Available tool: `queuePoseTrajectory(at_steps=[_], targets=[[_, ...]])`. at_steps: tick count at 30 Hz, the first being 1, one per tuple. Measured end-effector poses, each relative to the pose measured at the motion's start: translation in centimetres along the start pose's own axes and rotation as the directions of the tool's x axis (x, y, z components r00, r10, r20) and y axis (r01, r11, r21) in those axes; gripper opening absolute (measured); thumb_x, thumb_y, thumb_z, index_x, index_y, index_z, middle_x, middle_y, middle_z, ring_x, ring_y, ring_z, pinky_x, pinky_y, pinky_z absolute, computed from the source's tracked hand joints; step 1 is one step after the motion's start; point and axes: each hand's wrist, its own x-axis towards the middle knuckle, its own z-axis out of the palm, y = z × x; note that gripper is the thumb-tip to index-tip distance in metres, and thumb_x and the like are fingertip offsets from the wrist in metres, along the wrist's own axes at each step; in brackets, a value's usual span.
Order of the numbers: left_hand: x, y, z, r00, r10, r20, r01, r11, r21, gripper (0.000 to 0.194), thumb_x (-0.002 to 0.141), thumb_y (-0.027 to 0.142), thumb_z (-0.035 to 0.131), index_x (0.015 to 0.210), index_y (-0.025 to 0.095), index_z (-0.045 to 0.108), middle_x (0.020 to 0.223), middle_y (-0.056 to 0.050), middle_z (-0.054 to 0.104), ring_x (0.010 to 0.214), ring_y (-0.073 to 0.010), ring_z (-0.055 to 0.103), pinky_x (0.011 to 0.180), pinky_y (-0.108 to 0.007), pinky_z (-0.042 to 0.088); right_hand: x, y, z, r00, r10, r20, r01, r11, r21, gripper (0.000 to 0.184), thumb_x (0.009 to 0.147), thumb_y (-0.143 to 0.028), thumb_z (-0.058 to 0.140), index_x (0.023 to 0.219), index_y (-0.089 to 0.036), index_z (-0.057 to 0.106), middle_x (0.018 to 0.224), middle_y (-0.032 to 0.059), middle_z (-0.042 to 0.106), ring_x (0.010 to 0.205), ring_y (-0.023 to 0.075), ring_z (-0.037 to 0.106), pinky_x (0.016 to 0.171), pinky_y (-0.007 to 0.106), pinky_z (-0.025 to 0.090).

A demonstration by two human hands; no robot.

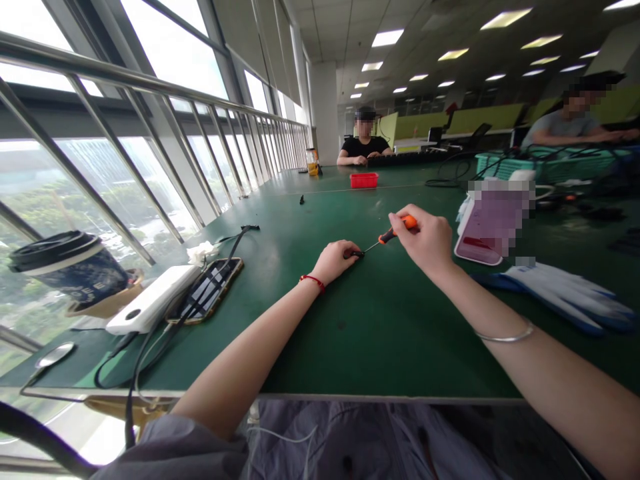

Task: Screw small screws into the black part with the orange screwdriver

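My left hand (336,261) rests on the green table (380,333), its fingers closed on a small black part (356,254) whose kind I cannot make out. In my right hand (425,237) is a screwdriver (407,222) with an orange and black handle, gripped from above. Its thin metal shaft slants down to the left, and the tip meets or nearly meets the black part at my left fingertips. Part of the handle is hidden by my right fingers.
At left lie a smartphone (206,293), a white power bank (153,300), cables and a lidded cup (70,270). At right are a propped phone (487,230) and white-blue gloves (565,293). Farther off stand a red tray (364,181) and a teal basket (550,167). Two people sit beyond.
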Motion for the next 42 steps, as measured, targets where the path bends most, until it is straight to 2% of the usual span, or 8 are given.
queuePoseTrajectory(at_steps=[7, 13, 18, 24, 27, 30, 36, 42], targets=[[-0.06, 0.11, -0.02, 1.000, -0.013, 0.006, 0.013, 1.000, 0.015, 0.021, 0.077, 0.018, 0.058, 0.093, 0.018, 0.071, 0.089, -0.003, 0.068, 0.076, -0.0132, 0.061, 0.074, -0.024, 0.051, -0.02, 0.24, 0.19, 1.000, 0.018, 0.003, -0.018, 0.999, 0.035, 0.019, 0.076, -0.034, 0.051, 0.089, -0.023, 0.059, 0.061, -0.0009, 0.058, 0.052, 0.0161, 0.051, 0.049, 0.026, 0.030], [-0.05, 0.35, -0.14, 1.000, -0.010, 0.003, 0.010, 1.000, 0.009, 0.020, 0.077, 0.016, 0.058, 0.092, 0.018, 0.072, 0.088, -0.003, 0.069, 0.076, -0.0135, 0.061, 0.075, -0.024, 0.051, 0.10, 0.22, 0.12, 0.999, 0.044, -0.024, -0.043, 0.999, 0.018, 0.030, 0.083, -0.045, 0.047, 0.067, -0.022, 0.059, 0.053, 0.0012, 0.054, 0.052, 0.0162, 0.051, 0.050, 0.026, 0.029], [-0.05, 0.29, -0.08, 1.000, -0.007, 0.000, 0.007, 1.000, 0.014, 0.020, 0.077, 0.017, 0.058, 0.092, 0.017, 0.072, 0.089, -0.003, 0.068, 0.076, -0.0137, 0.061, 0.074, -0.025, 0.051, -0.05, 0.12, 0.13, 1.000, 0.013, 0.015, -0.014, 0.998, 0.064, 0.021, 0.073, -0.030, 0.054, 0.092, -0.022, 0.060, 0.064, -0.0001, 0.061, 0.056, 0.0170, 0.054, 0.053, 0.027, 0.033], [-0.05, 0.01, -0.03, 1.000, 0.001, 0.001, -0.001, 1.000, 0.016, 0.021, 0.077, 0.016, 0.058, 0.093, 0.018, 0.071, 0.089, -0.002, 0.068, 0.076, -0.0131, 0.061, 0.075, -0.024, 0.051, -0.07, 0.22, 0.17, 0.999, 0.033, 0.019, -0.033, 0.999, 0.004, 0.035, 0.083, -0.047, 0.046, 0.066, -0.022, 0.062, 0.055, 0.0017, 0.058, 0.053, 0.0167, 0.052, 0.051, 0.027, 0.030], [-0.05, 0.07, -0.08, 1.000, -0.005, 0.003, 0.005, 1.000, 0.020, 0.021, 0.077, 0.016, 0.058, 0.093, 0.018, 0.071, 0.088, -0.003, 0.068, 0.076, -0.0132, 0.061, 0.074, -0.024, 0.050, -0.08, 0.03, 0.08, 1.000, 0.001, 0.016, -0.002, 0.999, 0.048, 0.019, 0.079, -0.034, 0.050, 0.083, -0.022, 0.065, 0.061, 0.0007, 0.060, 0.056, 0.0167, 0.054, 0.055, 0.027, 0.034], [-0.07, 0.17, -0.11, 1.000, -0.009, 0.007, 0.008, 1.000, 0.022, 0.021, 0.076, 0.015, 0.058, 0.093, 0.018, 0.071, 0.088, -0.003, 0.068, 0.075, -0.0132, 0.061, 0.073, -0.024, 0.050, -0.09, -0.22, 0.00, 1.000, -0.010, 0.019, 0.009, 0.997, 0.071, 0.024, 0.074, -0.030, 0.053, 0.094, -0.022, 0.062, 0.063, -0.0004, 0.060, 0.056, 0.0164, 0.054, 0.054, 0.027, 0.034], [-0.09, 0.17, -0.08, 1.000, 0.001, 0.004, -0.001, 1.000, 0.018, 0.020, 0.076, 0.015, 0.058, 0.092, 0.018, 0.071, 0.088, -0.002, 0.068, 0.075, -0.0131, 0.061, 0.074, -0.024, 0.050, -0.02, -0.10, 0.09, 0.998, 0.053, 0.014, -0.053, 0.999, -0.006, 0.034, 0.083, -0.048, 0.045, 0.071, -0.021, 0.062, 0.056, 0.0015, 0.057, 0.055, 0.0166, 0.053, 0.052, 0.026, 0.030], [-0.15, 0.36, -0.22, 1.000, -0.002, 0.006, 0.002, 1.000, 0.018, 0.020, 0.077, 0.016, 0.059, 0.092, 0.018, 0.071, 0.087, -0.003, 0.068, 0.075, -0.0134, 0.061, 0.074, -0.024, 0.050, -0.07, -0.27, -0.01, 0.998, 0.048, 0.029, -0.049, 0.998, 0.047, 0.025, 0.074, -0.035, 0.054, 0.094, -0.022, 0.060, 0.065, -0.0003, 0.060, 0.057, 0.0167, 0.054, 0.052, 0.026, 0.032]])
